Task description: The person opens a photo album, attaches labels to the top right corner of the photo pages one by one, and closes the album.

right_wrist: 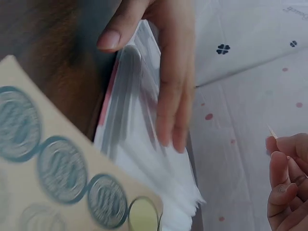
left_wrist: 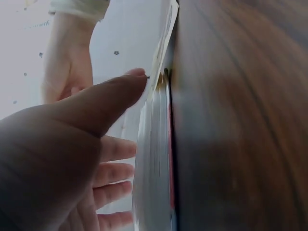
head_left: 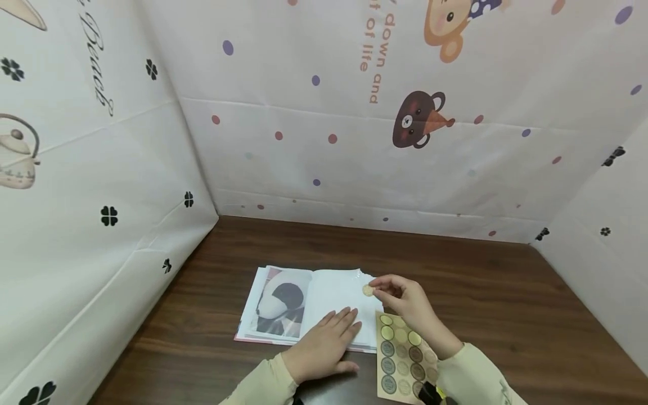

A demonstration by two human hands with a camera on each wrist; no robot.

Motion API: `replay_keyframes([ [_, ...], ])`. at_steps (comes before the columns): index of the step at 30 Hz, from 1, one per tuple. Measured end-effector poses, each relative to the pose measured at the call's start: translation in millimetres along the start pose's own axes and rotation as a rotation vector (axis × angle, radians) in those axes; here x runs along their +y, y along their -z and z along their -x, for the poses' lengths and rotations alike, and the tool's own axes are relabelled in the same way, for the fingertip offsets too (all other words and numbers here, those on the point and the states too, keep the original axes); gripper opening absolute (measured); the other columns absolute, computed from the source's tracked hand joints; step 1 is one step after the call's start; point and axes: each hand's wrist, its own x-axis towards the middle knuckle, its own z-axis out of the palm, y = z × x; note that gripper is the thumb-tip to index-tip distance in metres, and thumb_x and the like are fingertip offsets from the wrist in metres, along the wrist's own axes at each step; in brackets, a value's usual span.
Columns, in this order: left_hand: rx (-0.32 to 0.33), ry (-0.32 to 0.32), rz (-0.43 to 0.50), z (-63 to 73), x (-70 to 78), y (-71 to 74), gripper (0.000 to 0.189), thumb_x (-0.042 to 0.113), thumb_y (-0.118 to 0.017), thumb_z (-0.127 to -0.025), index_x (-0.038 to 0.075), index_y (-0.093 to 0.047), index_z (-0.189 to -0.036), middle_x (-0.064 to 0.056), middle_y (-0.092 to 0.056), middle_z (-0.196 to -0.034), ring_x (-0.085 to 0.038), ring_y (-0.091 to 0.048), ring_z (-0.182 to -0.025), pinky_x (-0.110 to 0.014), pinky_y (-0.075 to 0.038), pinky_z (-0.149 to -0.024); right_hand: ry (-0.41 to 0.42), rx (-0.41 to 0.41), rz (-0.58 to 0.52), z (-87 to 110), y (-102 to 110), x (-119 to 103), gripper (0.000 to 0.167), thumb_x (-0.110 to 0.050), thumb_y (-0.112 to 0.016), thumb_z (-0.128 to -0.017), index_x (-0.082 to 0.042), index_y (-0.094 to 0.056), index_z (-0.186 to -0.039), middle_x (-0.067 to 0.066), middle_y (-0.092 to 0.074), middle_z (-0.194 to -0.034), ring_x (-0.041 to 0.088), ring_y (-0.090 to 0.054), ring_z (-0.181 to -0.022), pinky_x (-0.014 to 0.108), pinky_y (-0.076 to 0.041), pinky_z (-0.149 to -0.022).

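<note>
A photo album (head_left: 336, 287) lies spread on the table, a picture of a round white-and-dark shape on its left page and a plain white right page. My left hand (head_left: 326, 346) rests flat on the lower right page, fingers spread. Above that page's upper right corner, my right hand (head_left: 400, 298) pinches a small round gold sticker (head_left: 368, 290) between thumb and fingertips. In the right wrist view the sticker (right_wrist: 272, 131) appears edge-on. Beneath my right forearm is a sticker sheet (head_left: 402, 368) with rows of round gold, grey and brown stickers, its corner against the album.
The dark wooden table (head_left: 243, 242) stretches around the album. White printed cloth (head_left: 283, 163) hangs behind it and along both sides. A black object (head_left: 429, 392) with a bit of yellow sits at the right cuff, over the sheet's lower edge.
</note>
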Motion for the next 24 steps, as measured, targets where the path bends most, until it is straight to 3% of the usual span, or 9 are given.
replay_keyframes([
  [7, 0.029, 0.055, 0.003, 13.0, -16.4, 0.0, 0.077, 0.064, -0.053, -0.085, 0.01, -0.049, -0.14, -0.014, -0.043, -0.149, -0.03, -0.042, -0.138, -0.045, -0.038, -0.111, 0.008, -0.064, -0.026, -27.9, -20, 0, 0.017, -0.011, -0.067, -0.088, -0.003, -0.07, -0.103, 0.016, -0.07, -0.087, 0.003, -0.055, -0.062, 0.022, -0.048, -0.055],
  [17, 0.044, 0.024, -0.087, 15.1, -15.4, -6.1, 0.076, 0.067, -0.048, -0.087, 0.013, -0.05, -0.139, -0.013, -0.048, -0.146, -0.028, -0.048, -0.134, -0.037, -0.044, -0.108, 0.023, -0.199, -0.043, -75.4, -61, 5, 0.016, -0.008, -0.066, -0.089, 0.0, -0.069, -0.102, 0.015, -0.07, -0.087, 0.008, -0.058, -0.062, 0.032, -0.055, -0.059],
  [24, 0.037, 0.004, -0.137, 17.0, -14.0, -4.5, 0.076, 0.068, -0.048, -0.087, 0.013, -0.05, -0.139, -0.011, -0.049, -0.145, -0.026, -0.047, -0.135, -0.035, -0.043, -0.108, -0.011, -0.282, 0.006, -104.7, -94, 7, 0.011, -0.006, -0.066, -0.088, -0.003, -0.07, -0.098, 0.007, -0.068, -0.081, 0.009, -0.057, -0.063, 0.019, -0.047, -0.054],
])
